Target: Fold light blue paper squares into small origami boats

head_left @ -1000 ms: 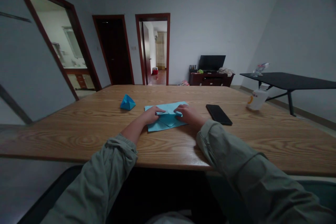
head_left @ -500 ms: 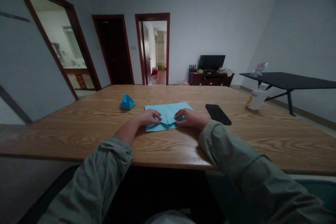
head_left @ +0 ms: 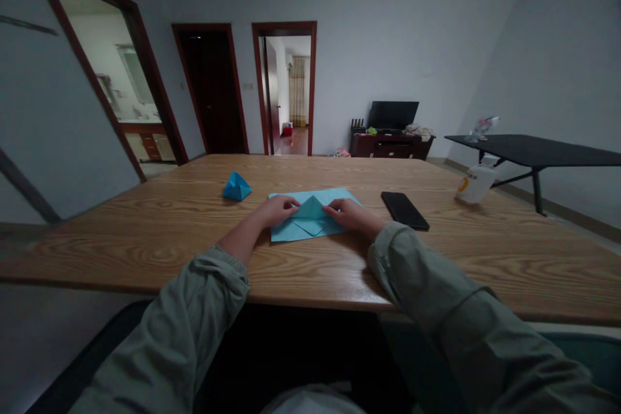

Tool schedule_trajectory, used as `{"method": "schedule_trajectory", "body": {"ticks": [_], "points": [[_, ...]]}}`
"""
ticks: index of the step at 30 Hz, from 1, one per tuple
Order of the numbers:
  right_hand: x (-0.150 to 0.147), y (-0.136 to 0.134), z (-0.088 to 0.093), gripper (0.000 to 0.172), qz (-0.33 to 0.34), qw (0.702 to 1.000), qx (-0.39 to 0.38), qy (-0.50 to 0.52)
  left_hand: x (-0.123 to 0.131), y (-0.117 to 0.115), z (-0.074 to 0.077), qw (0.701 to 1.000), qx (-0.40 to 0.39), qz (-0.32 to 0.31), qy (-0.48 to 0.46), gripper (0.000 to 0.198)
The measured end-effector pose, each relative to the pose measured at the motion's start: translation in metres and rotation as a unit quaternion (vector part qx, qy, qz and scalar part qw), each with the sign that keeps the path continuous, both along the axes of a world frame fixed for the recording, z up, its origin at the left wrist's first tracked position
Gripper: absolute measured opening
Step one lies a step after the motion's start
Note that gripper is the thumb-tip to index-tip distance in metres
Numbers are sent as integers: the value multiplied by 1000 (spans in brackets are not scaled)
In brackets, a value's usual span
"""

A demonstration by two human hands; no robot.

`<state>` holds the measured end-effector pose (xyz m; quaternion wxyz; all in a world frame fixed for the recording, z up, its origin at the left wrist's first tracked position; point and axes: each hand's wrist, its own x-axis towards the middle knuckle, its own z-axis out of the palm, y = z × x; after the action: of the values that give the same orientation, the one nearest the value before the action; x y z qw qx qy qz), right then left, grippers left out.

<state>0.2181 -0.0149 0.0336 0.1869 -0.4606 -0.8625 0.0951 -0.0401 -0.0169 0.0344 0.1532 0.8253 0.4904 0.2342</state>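
Note:
A light blue paper sheet (head_left: pixel 310 217) lies folded on the wooden table (head_left: pixel 145 246), with a pointed triangular flap at its middle. My left hand (head_left: pixel 276 211) and my right hand (head_left: pixel 350 215) press on it from either side, their fingertips at the flap's edges. Beyond my left hand sits a small blue folded paper piece (head_left: pixel 237 187), shaped like a pyramid and not touching anything I can see. Grey-green sleeves cover both my forearms up to the wrists.
A black smartphone (head_left: pixel 404 210) lies right of the paper, and a white plastic cup (head_left: pixel 476 184) stands near the table's far right edge. Beyond the table are a black side table (head_left: pixel 533 145), a dark cabinet with a monitor, and several doorways.
The paper's middle has been folded into a triangular flap pointing away from me. Both hands have shifted slightly forward on the sheet. The view has tilted a little.

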Motion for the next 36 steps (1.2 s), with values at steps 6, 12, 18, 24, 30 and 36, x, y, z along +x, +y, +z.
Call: {"method": "schedule_trajectory", "body": {"ticks": [6,12,18,24,30,36], "points": [[-12,3,-5,44,-58,996,58,18,8,4,-1,999,22,46,1,38],[-28,-3,-5,41,-29,990,114,-83,12,6,-2,996,24,34,76,31],[-38,-4,-5,41,-25,987,107,-119,18,7,-6,992,29,88,80,41],[-38,2,-7,62,-47,997,56,-9,24,8,-6,994,-23,104,9,53],[-38,3,-7,70,-94,992,-12,83,23,12,-8,988,-92,74,-97,63],[-42,7,-6,73,-115,989,-30,85,19,20,-18,992,-67,48,-91,61]]}}
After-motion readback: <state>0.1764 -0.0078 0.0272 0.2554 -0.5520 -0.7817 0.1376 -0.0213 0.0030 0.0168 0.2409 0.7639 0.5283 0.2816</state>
